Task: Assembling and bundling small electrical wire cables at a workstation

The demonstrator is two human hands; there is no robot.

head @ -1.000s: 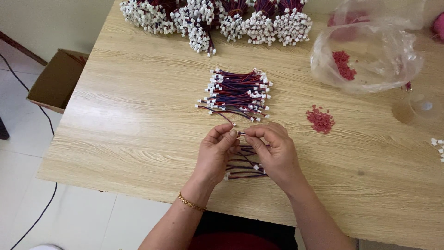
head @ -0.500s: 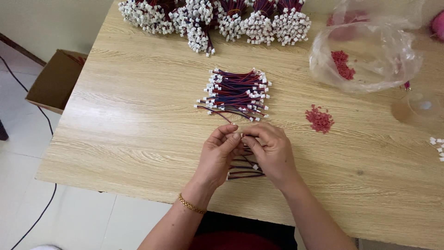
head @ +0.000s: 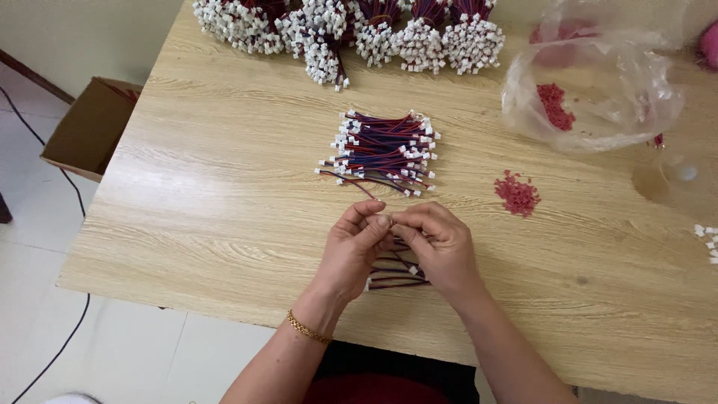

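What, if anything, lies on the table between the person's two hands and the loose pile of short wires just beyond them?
Nothing visible. The left hand and right hand meet fingertip to fingertip over a few wires. Between them and the pile of short wires lies only bare wooden table, crossed by one stray wire. The red bits lie off to the right.

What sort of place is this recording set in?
Probably a small hand-assembly workstation: a wooden table holds a stack of short wires with white connectors, bundled ones behind, and loose red parts.
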